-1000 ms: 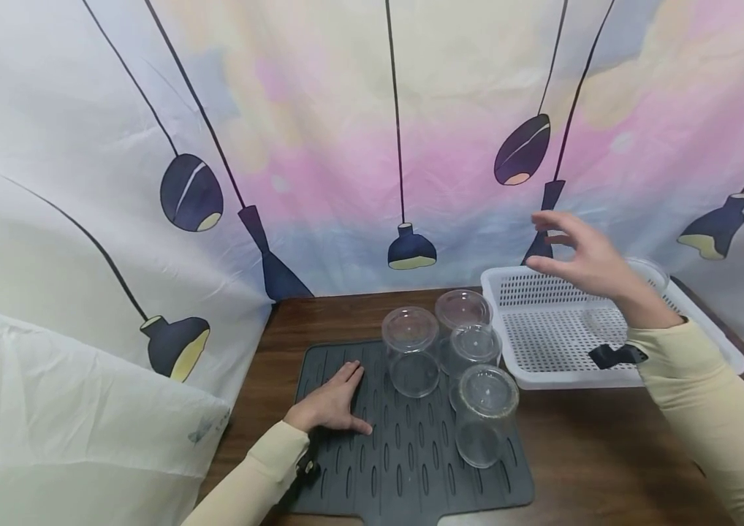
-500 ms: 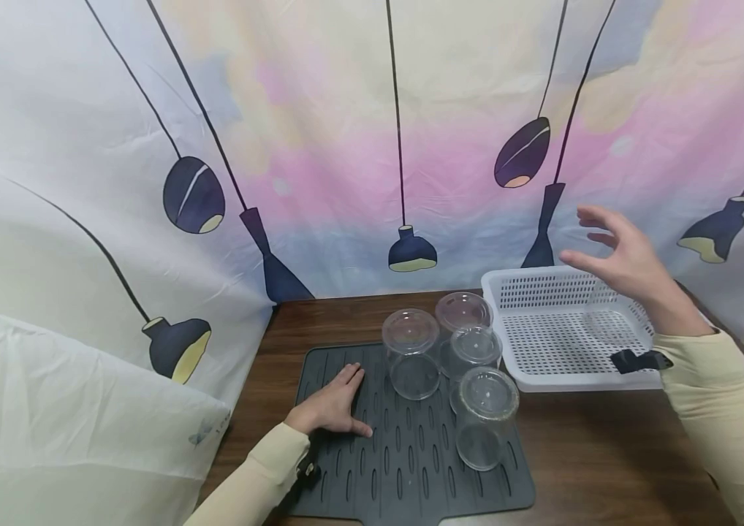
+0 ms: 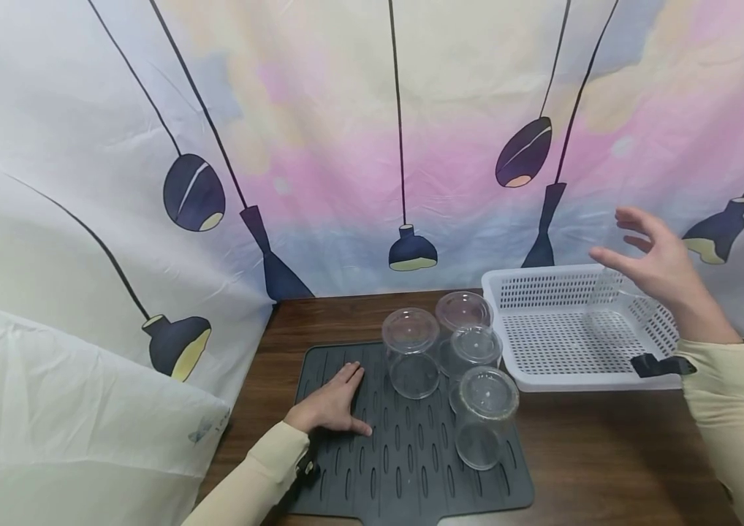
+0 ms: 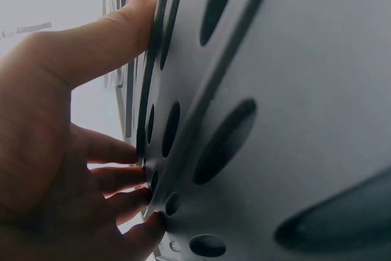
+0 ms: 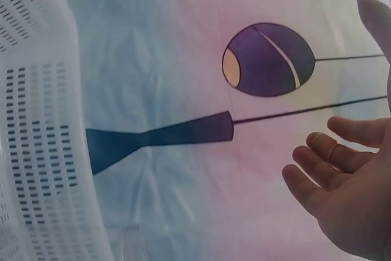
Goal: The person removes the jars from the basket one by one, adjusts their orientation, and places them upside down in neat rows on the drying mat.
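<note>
My left hand lies on a dark grey slotted mat, fingers spread and thumb out. In the left wrist view, the fingertips and thumb touch the mat's surface. Several clear drinking glasses stand on the mat's right half, flat round ends up; the nearest glass is by the right edge and another glass is farther back. My right hand is raised over the white basket, fingers loosely curved with nothing between them. A clear glass shows in the basket, partly behind that hand.
The basket's perforated wall fills the left of the right wrist view. A brown wooden table carries mat and basket. Behind it hangs a cloth printed with lamps, and pale cloth covers the left side.
My right hand has moved rightward over the basket, uncovering more of its left part. The left hand, mat and glasses on it have stayed in place.
</note>
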### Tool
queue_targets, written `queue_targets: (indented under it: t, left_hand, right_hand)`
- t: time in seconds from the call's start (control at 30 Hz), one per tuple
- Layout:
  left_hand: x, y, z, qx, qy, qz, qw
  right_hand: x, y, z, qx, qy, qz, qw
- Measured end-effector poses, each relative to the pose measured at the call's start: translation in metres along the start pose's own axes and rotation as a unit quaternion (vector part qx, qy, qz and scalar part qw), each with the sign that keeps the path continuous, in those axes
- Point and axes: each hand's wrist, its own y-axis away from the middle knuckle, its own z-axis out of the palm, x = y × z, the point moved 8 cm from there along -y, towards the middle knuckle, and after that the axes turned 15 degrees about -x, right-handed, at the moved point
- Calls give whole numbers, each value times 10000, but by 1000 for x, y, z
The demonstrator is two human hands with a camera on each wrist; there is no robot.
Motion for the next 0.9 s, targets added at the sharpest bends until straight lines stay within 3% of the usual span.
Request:
queue_targets:
  t: [0.53,0.9]
  left_hand:
    - [-2,-2,3,-12,36,67,10000]
    - [-4,-2,1,1,77,24,10000]
  right_hand:
    - [33,15,-8,122,-70,383,9992]
    - [57,17,-5,-43,-225,639,9977]
